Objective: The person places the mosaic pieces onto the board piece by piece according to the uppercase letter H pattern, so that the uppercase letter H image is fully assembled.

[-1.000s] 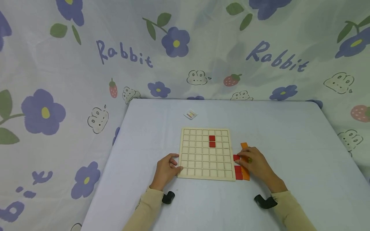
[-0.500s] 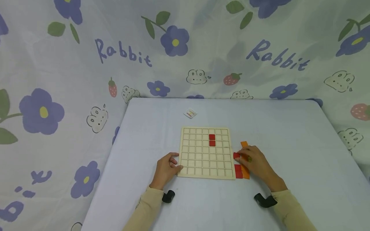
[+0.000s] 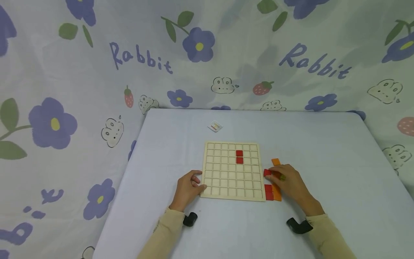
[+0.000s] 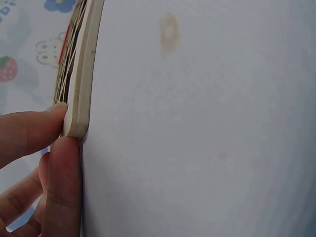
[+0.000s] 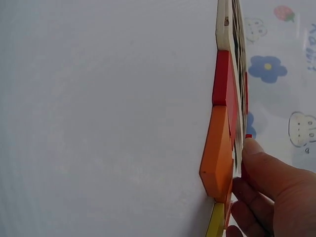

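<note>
In the head view, our left hand (image 3: 187, 187) gripped the left edge of the pale wooden square grid board (image 3: 224, 175); our right hand (image 3: 289, 178) pinched a small red square tile (image 3: 266, 172) just beside its right side. The left wrist view showed thumb and finger touching one corner. In the right wrist view, a long orange block (image 5: 214, 153) lay near; we judged a level lift best, the board braced.

A white fabric backdrop (image 3: 129, 21) printed with purple flowers (image 3: 42, 122), green leaves (image 3: 68, 31), red strawberries (image 3: 128, 98), line-drawn rabbit faces (image 3: 222, 86) and purple "Rabbit" lettering (image 3: 150, 60) stands behind and beside a white rectangular tabletop (image 3: 323, 144); soft grey shadows (image 3: 249, 73) dim the fabric's upper right.
</note>
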`<state>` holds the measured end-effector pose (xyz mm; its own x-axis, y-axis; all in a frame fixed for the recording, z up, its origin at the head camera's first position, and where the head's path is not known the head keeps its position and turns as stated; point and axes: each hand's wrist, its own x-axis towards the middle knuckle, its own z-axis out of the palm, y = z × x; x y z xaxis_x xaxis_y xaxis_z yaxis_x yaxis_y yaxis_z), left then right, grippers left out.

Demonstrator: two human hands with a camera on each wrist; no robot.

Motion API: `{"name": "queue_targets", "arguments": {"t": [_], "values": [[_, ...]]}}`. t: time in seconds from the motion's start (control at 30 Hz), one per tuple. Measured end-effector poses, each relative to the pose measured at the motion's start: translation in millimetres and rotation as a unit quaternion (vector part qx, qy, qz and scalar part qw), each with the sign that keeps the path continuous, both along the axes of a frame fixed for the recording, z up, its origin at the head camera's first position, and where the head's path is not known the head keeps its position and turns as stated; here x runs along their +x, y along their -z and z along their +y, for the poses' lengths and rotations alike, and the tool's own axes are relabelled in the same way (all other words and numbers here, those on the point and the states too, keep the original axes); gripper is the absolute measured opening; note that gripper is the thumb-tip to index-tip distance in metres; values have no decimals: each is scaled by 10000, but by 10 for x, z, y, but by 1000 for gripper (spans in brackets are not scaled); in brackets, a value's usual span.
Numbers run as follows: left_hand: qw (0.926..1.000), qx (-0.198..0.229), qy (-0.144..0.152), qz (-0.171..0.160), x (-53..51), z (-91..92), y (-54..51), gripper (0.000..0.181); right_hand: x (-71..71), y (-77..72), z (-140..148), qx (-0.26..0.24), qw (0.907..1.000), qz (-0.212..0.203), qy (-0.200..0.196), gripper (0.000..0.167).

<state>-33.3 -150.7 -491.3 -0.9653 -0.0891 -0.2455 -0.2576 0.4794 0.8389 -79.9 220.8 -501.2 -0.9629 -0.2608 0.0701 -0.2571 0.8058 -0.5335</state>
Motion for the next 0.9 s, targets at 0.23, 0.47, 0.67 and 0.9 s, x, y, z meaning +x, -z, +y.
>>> {"name": "queue_targets", "arguments": {"t": [0.23,0.47,0.67,0.9], "values": [[10000,25,12,21,1,5,4,51,19,1,-26,-263,9990,349,-121,35],[9999,-85,26,56,3,-8,12,50,12,2,-170,-827,9933,705,-389,34],[10000,-32,42,53,-1,-13,12,50,8,-23,-324,-1006,9873,1016,-690,33],[10000,28,21,-7,-5,-15,22,50,-19,4,-466,-1181,9820,1210,-841,33]]}}
